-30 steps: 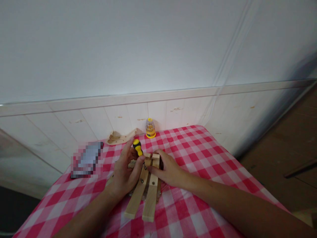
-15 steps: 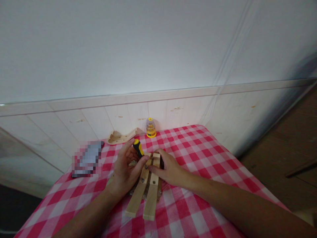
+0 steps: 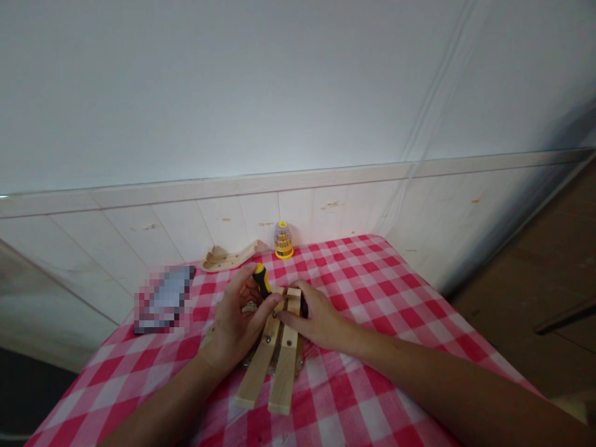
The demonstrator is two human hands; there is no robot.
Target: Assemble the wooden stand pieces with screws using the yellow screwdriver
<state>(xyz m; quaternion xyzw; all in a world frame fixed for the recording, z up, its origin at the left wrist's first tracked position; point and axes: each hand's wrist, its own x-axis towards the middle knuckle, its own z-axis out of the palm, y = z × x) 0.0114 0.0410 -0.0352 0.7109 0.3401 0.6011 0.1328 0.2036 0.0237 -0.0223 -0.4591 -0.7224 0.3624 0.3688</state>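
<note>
Two pale wooden strips with screws in them lie side by side in front of me: a left strip (image 3: pixel 256 374) and a right strip (image 3: pixel 285 372). My left hand (image 3: pixel 236 316) is closed around a black and yellow screwdriver (image 3: pixel 261 279), its thumb against the far part of the left strip. The screwdriver leans over the strips, and its tip is hidden. My right hand (image 3: pixel 321 318) grips the far part of the right strip from the side, thumb lying across the top. Beneath the strips, something in clear plastic shows in part.
A curved wooden piece (image 3: pixel 228 257) rests at the back against the panelled wall (image 3: pixel 316 211). Beside it stands a clear case with a yellow base (image 3: pixel 284 241). A flat, dark-edged object, blurred out (image 3: pixel 165 301), lies at left on the red checked tablecloth (image 3: pixel 363 385).
The screwdriver handle has shifted slightly to the right and toward me, with the left fingers following. My right hand and the wooden strips are almost unmoved.
</note>
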